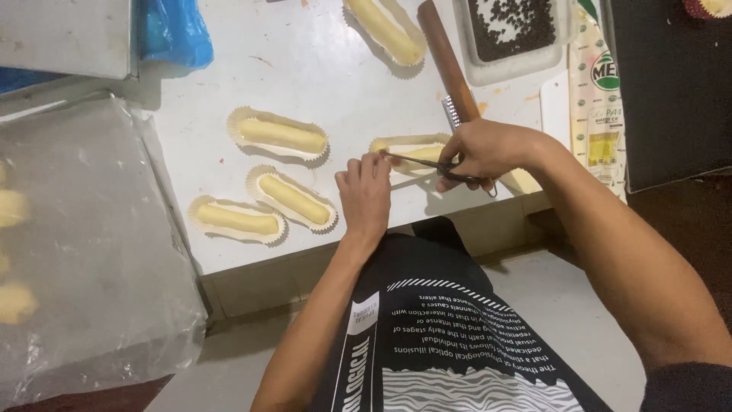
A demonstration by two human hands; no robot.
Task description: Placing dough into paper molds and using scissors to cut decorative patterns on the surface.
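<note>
right hand [488,149] grip closed on scissors [427,163] (blades open), left hand [366,194] steadying pastry [415,151]

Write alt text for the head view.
The right hand holds scissors over a dough log in a paper case, steadied by the left hand. Four more cased logs lie on the white table.

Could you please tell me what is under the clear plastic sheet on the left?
Under the clear plastic sheet, three pale yellow dough pieces show blurrily along the left edge. The surface beneath them is too hazy to make out.
</note>
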